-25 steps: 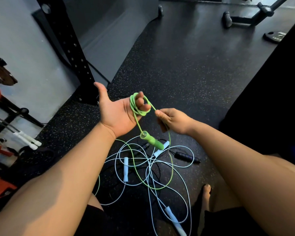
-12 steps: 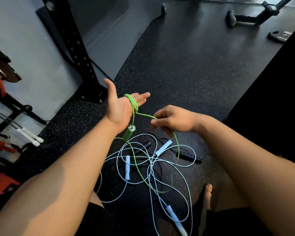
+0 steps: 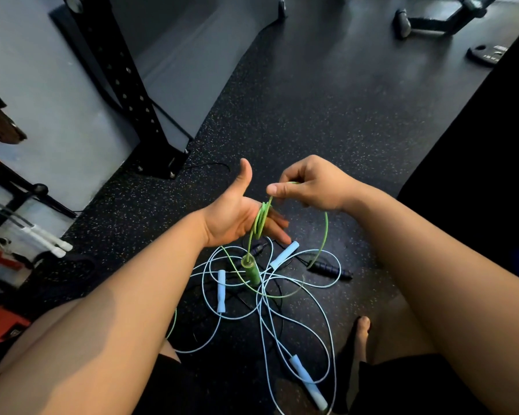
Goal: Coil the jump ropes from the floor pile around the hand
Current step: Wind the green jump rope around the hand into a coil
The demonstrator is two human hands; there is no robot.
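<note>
Centrally, the left hand (image 3: 231,217) was held palm-up over the floor (image 3: 327,115), thumb raised, fingers straight, nothing gripped. The green rope (image 3: 261,218) was seen wound in several turns round those fingers, just past the palm. One strand was led up from the coil to the right hand (image 3: 309,187), where it was pinched between thumb and forefinger, the other fingers curled. That hand was held just above and beside the left fingertips. From the right hand the slack was carried down in an arc on the right side and laid across the pile (image 3: 264,290) on the floor. The green handle (image 3: 250,271) was hung on a short strand below the coil, nearly upright, over the middle of the pile; whether its lower end touched the floor could not be told. The pile was made up of pale blue cords in overlapping loops, with thin black cord beneath. Three blue handles (image 3: 221,290) were noted: one left of the green handle, one just right of it, one nearer the person. A black handle (image 3: 330,269) was laid at the pile's right edge. A bare foot (image 3: 361,327) was set close by. A black rack post (image 3: 123,85) was bolted to the floor by the wall, well apart.
</note>
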